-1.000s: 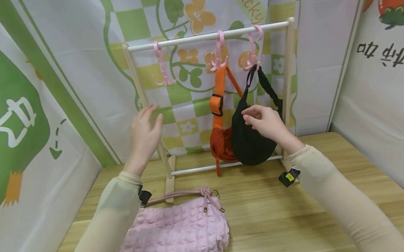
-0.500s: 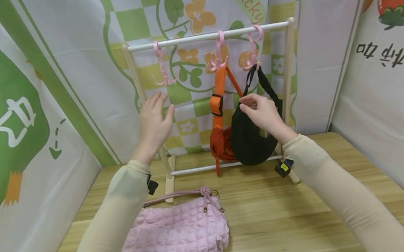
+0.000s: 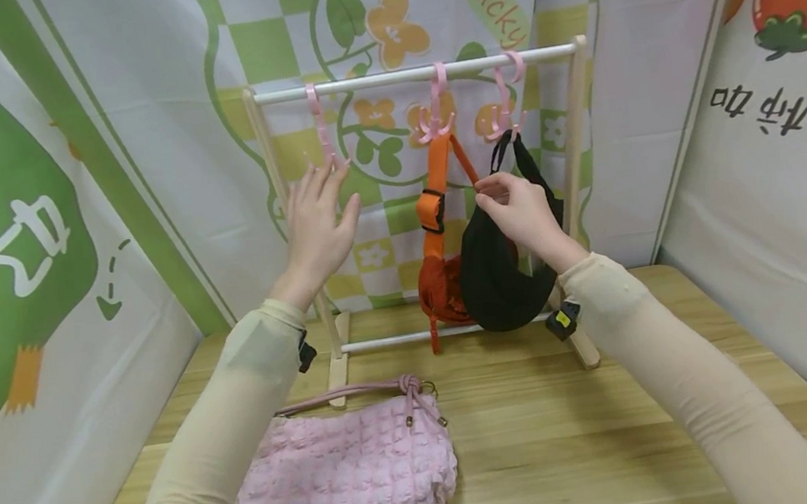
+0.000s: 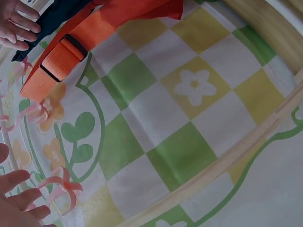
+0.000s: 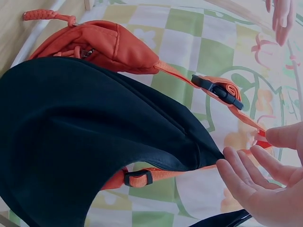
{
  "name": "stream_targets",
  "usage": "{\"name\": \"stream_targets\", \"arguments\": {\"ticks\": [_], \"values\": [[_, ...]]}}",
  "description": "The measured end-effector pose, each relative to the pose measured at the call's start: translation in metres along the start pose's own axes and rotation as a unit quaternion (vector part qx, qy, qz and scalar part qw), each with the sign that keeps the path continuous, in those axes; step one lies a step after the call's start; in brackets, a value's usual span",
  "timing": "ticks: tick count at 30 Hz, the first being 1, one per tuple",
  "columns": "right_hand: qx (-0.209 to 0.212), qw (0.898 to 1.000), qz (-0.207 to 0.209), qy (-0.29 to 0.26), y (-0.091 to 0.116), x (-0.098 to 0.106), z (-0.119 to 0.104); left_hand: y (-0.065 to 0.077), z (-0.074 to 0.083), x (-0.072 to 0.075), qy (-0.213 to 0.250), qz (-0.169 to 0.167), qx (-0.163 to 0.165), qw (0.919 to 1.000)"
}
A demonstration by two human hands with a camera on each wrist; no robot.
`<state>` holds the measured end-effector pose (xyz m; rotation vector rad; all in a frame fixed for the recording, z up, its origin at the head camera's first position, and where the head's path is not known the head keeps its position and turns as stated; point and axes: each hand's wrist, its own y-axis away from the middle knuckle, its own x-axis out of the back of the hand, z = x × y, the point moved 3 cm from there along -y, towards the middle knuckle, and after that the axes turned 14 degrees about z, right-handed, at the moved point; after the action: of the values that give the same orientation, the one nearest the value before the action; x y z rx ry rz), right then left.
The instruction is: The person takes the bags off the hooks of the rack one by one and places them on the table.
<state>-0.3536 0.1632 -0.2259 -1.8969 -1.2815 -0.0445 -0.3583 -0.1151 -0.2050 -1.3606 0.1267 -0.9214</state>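
Observation:
A black bag (image 3: 502, 290) hangs by its strap from the right-hand pink hook (image 3: 503, 101) on a rack. My right hand (image 3: 522, 208) is in front of its upper part. In the right wrist view, the fingers (image 5: 236, 177) of that hand are loosely spread beside the narrow end of the black bag, holding nothing. Behind it, an orange bag (image 3: 442, 291) hangs from the middle pink hook (image 3: 440, 104). My left hand (image 3: 320, 233) is raised with fingers extended, its fingertips overlapping the bottom of the left pink hook (image 3: 320, 123), which bears no bag.
The rack has a white top bar (image 3: 382, 79) and wooden side posts standing on a wooden table (image 3: 547, 436). A puffy pink bag (image 3: 355, 476) with a knotted strap lies at the front left, partly behind the left forearm. Printed cloth walls (image 3: 144, 107) surround the table.
My left hand has risen and moved right, up to the left hook. My right hand has moved slightly up along the black bag. The bags stay where they were.

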Motion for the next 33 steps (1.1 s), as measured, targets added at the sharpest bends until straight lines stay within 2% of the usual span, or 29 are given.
{"name": "stream_targets", "arguments": {"ticks": [11,22,33], "values": [[0.018,1.000,0.001,0.011,-0.009,0.002,-0.006,-0.018,0.008,0.000,-0.028,-0.003,-0.050,0.9983],[0.017,1.000,-0.006,0.014,-0.017,0.003,-0.013,-0.032,0.015,-0.003,-0.055,-0.062,-0.059,0.9948],[0.007,1.000,-0.013,0.025,-0.027,0.006,-0.010,-0.048,0.025,-0.008,-0.085,-0.107,-0.090,0.9866]]}}
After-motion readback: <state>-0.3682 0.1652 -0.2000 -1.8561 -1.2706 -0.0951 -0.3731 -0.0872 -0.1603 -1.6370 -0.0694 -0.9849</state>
